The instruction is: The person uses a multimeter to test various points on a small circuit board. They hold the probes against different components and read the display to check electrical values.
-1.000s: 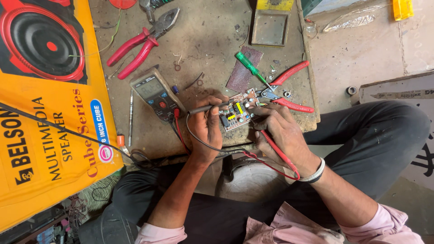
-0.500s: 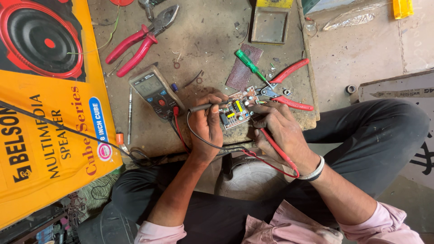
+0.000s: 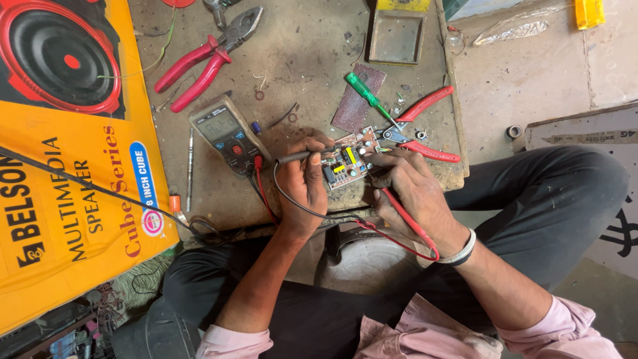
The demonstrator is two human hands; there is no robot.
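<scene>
Barely any shift since prev frame. Left hand (image 3: 304, 181) gripped black probe (image 3: 300, 157), right hand (image 3: 407, 183) clamped red probe (image 3: 407, 216), both tips on circuit board (image 3: 349, 159) at bench edge so multimeter (image 3: 226, 133) faced up, readable.

Crowded around the circuit board (image 3: 347, 161): multimeter (image 3: 226, 133) just left, screwdriver (image 3: 367, 96) and red-handled cutters (image 3: 419, 126) toward the bench (image 3: 299, 53) right edge. Left open through the bench middle, between red pliers (image 3: 209, 56) and metal tray (image 3: 397, 36) along the far edge.
</scene>
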